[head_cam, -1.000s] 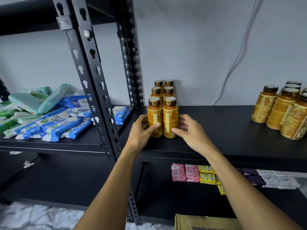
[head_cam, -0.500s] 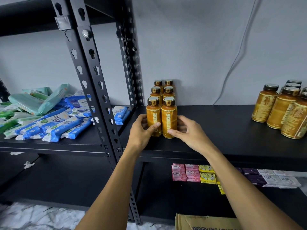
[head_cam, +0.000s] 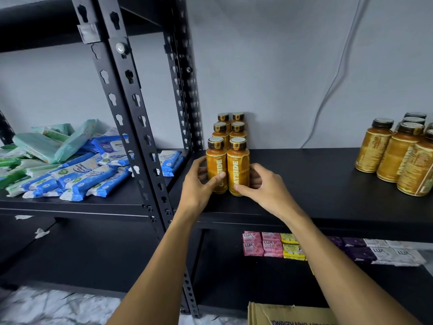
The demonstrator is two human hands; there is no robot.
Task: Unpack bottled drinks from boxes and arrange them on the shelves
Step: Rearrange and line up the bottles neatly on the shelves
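- Bottles (head_cam: pixel 237 133): six orange ones with dark caps stand in three pairs at the left end of a black shelf (head_cam: pixel 304 184).
- Lowest, below the hands: a cardboard box (head_cam: pixel 288 315), its print upside down and cut off.
- One shelf below the grip: pink and white "LUX" soap packs (head_cam: pixel 251 238).
- Left hand (head_cam: pixel 199 186) curls round the front-left bottle (head_cam: pixel 216 163), thumb across the label below "Latte".
- Right hand (head_cam: pixel 267 186) wraps the front-right bottle (head_cam: pixel 237 167), which reads "ATSIDE"; the two bottles touch.
- Right of the grip, well apart: larger gold bottles (head_cam: pixel 393 156).
- Left of the grip: blue and green wipe packs (head_cam: pixel 77 174).
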